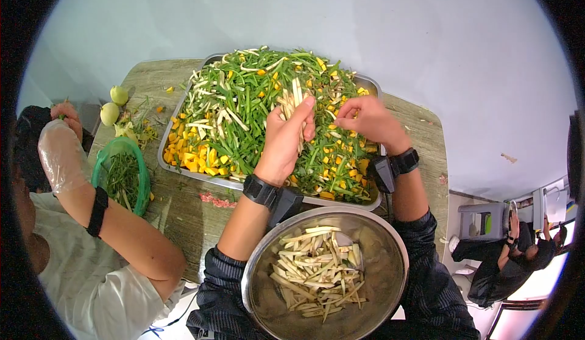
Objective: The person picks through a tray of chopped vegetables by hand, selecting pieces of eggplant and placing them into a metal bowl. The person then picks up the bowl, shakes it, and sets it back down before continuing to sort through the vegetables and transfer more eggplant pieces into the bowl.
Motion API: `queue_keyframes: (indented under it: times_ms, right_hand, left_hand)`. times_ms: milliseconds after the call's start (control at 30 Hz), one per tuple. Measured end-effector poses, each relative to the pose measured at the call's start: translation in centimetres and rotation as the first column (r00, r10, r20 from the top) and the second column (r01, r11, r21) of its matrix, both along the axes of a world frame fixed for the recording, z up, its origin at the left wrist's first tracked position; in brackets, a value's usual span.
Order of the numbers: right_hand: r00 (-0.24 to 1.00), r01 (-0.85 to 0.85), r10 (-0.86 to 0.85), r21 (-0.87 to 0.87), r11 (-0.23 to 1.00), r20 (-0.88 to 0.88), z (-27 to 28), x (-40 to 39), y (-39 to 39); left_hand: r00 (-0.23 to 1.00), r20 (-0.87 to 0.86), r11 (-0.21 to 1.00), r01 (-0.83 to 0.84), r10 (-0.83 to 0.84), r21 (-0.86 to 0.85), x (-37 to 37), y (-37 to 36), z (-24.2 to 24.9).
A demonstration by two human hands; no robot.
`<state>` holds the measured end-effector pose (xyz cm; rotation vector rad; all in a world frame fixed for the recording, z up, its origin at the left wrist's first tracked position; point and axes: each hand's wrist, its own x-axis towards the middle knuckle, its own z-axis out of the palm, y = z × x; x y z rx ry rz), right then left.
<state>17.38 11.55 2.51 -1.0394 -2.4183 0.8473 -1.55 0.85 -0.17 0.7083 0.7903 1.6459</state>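
Note:
My left hand [285, 136] is closed around a bunch of pale vegetable strips [295, 96], held upright over the large metal tray [226, 182]. Just to its right, my right hand [369, 119] is closed in a pinch above the tray; whatever lies between its fingertips is too small to make out. Cut green stems [244, 102], pale strips and orange cubes [196, 157] are heaped in the tray. Below my hands, a steel bowl [390, 261] holds more pale strips [320, 273], with a shiny metal piece partly buried among them.
At the left, a person's plastic-gloved hand [60, 154] is near a green-rimmed basket [146, 184] of green stems. Two round pale-green vegetables [109, 114] and scraps lie on the wooden table [183, 218]. Another person [518, 254] sits at the far right beside a grey stool [478, 221].

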Motion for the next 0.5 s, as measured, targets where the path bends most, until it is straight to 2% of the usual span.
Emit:
queue_keyframes:
  times_ms: [133, 200, 233, 267, 300, 333, 400, 433, 500]
  right_hand:
    - [0.999, 0.031, -0.031, 0.022, 0.999, -0.034, 0.5, -0.1, -0.2]
    - [0.979, -0.009, 0.002, -0.035, 0.999, -0.204, 0.0, 0.0, 0.2]
    - [0.979, -0.009, 0.002, -0.035, 0.999, -0.204, 0.4, 0.1, 0.1]
    - [0.921, -0.082, -0.064, -0.351, 0.933, -0.385, 0.8, 0.4, -0.1]
    - [0.835, -0.209, -0.184, -0.607, 0.767, -0.519, 1.4, 0.4, -0.4]
    - [0.835, -0.209, -0.183, -0.607, 0.767, -0.519, 1.6, 0.3, -0.6]
    - [0.918, 0.034, -0.211, -0.464, 0.885, -0.336, 1.9, -0.1, -1.0]
    - [0.918, 0.034, -0.211, -0.464, 0.885, -0.336, 2.1, -0.2, -1.2]
    - [0.88, -0.064, -0.232, -0.588, 0.806, -0.414, 2.5, -0.2, -1.5]
  left_hand:
    - [1.0, -0.002, 1.0, -0.006, 0.006, -0.004, 0.0, 0.0, 0.1]
    - [1.0, -0.007, 1.0, -0.008, 0.008, -0.009, 0.0, 0.0, 0.1]
    - [1.0, -0.001, 1.0, -0.004, 0.004, -0.008, 0.0, 0.0, 0.0]
    - [1.0, 0.004, 1.0, 0.001, -0.001, -0.007, 0.0, 0.1, -0.1]
    - [1.0, 0.003, 1.0, 0.001, -0.001, -0.006, 0.0, 0.1, -0.1]
    - [1.0, 0.021, 1.0, -0.006, 0.006, -0.004, -0.1, 0.1, -0.2]
    - [0.999, 0.039, 1.0, -0.014, 0.014, -0.002, -0.1, 0.2, -0.3]
    - [0.999, 0.037, 1.0, -0.013, 0.013, -0.002, -0.1, 0.2, -0.4]
    - [0.999, 0.035, 1.0, -0.01, 0.01, -0.002, 0.0, 0.3, -0.5]
